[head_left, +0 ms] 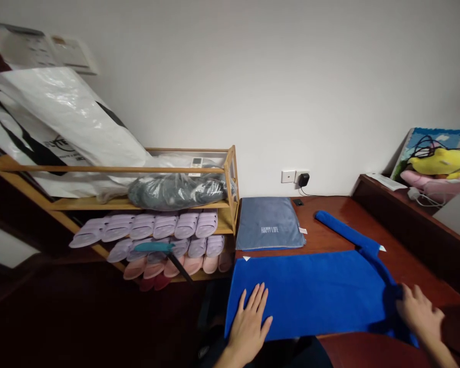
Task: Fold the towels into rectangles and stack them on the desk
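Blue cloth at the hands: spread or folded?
Mostly spread: the blue cloth lies flat under the left hand, but its right end is bunched at the right hand.

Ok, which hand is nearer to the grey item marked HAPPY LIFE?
Left. The left hand rests on the blue cloth, nearer the camera than the grey item; the right hand is farther off, at the cloth's bunched right end.

Single head-worn camera looks forward and down over the desk [337, 205], facing the wall [230, 66] at 12 o'clock. Range is close: left hand [250, 322] at 6 o'clock, right hand [419, 312] at 4 o'clock, shoe rack [161, 169] at 9 o'clock.
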Tool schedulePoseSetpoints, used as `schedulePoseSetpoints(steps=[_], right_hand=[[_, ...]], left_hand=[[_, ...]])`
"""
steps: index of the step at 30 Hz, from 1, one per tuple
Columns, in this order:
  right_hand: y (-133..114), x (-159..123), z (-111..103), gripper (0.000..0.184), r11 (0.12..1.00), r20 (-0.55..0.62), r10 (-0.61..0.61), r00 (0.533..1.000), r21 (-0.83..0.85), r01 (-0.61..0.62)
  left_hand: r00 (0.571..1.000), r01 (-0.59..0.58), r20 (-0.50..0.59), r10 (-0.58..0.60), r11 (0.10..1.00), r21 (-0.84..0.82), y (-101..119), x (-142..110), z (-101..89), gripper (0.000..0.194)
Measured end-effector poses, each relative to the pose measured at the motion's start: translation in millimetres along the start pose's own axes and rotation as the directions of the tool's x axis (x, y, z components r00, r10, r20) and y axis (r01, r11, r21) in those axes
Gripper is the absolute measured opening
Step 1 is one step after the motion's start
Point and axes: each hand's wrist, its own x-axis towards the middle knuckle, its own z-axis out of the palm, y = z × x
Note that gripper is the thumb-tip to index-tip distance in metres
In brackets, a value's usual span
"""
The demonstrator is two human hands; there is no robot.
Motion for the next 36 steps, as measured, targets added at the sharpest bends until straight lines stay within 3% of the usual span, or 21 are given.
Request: schedulePoseSetpoints(steps=[2, 4, 7, 9, 12, 17, 21, 24, 26, 28, 30, 33, 36], right_hand=[[-49.9, -13.8, -5.5, 0.057, 0.981, -0.093, -0.178, 0.980, 0.061, 0.184], [-100.0, -28.2, -7.6, 0.057, 0.926, -0.100, -0.332, 0.938, 0.155, 0.345], [-147.6, -42.7, -2.4, 0.058, 0.884, -0.039, -0.393, 0.919, 0.261, 0.389], [-153.9, -44.1, 5.4, 0.059, 0.885, -0.007, -0.378, 0.926, 0.293, 0.363], [-130.4, -34.2, 18.9, 0.059, 0.902, 0.025, -0.352, 0.936, 0.276, 0.332], [-45.9, -6.5, 36.9, 0.061, 0.959, 0.091, -0.255, 0.963, 0.153, 0.239], [-1.4, 9.8, 34.7, 0.058, 0.995, 0.081, -0.074, 0.994, 0.075, 0.068], [-2.8, 20.5, 23.0, 0.048, 1.000, 0.073, -0.013, 0.997, 0.019, 0.011], [-14.2, 27.4, 17.5, 0.045, 0.999, 0.068, 0.017, 0.998, 0.050, -0.021], [-26.4, 32.8, 17.3, 0.046, 0.990, 0.102, 0.043, 0.994, 0.132, -0.056], [-34.0, 35.3, 21.8, 0.048, 0.978, 0.136, 0.046, 0.990, 0.196, -0.072], [-32.4, 35.9, 32.0, 0.047, 0.978, 0.089, -0.014, 0.996, 0.210, -0.005], [-18.4, 41.5, 37.5, 0.046, 0.972, 0.087, -0.053, 0.995, 0.235, 0.031]], left_hand=[[1.000, 0.012, -0.019, -0.012, 1.000, 0.013, -0.1, -8.6, -2.8, 0.060], [0.999, 0.016, -0.029, -0.015, 1.000, 0.016, -1.7, -16.9, -4.9, 0.061], [1.000, -0.003, -0.013, 0.004, 1.000, 0.013, -8.8, -28.1, -6.0, 0.062], [1.000, -0.026, -0.007, 0.026, 1.000, 0.011, -15.8, -33.8, -4.3, 0.063], [0.999, -0.048, -0.023, 0.049, 0.999, 0.021, -25.1, -38.3, 2.3, 0.066], [0.998, -0.045, -0.032, 0.046, 0.999, 0.027, -31.7, -42.7, 15.1, 0.067], [0.999, -0.016, -0.044, 0.013, 0.998, -0.064, -33.0, -45.8, 12.9, 0.056], [0.991, 0.115, -0.043, -0.129, 0.965, -0.237, -41.7, -35.7, 1.9, 0.031], [0.963, 0.222, -0.059, -0.262, 0.900, -0.375, -56.2, -20.6, -3.9, 0.027], [0.902, 0.318, -0.111, -0.417, 0.817, -0.482, -76.8, -2.8, -3.6, 0.034], [0.829, 0.415, -0.074, -0.554, 0.699, -0.582, -99.4, 12.6, 3.2, 0.046], [0.803, 0.504, 0.135, -0.580, 0.542, -0.673, -125.9, 25.3, 17.1, 0.055], [0.826, 0.502, 0.203, -0.526, 0.522, -0.690, -140.4, 28.6, 21.2, 0.057]])
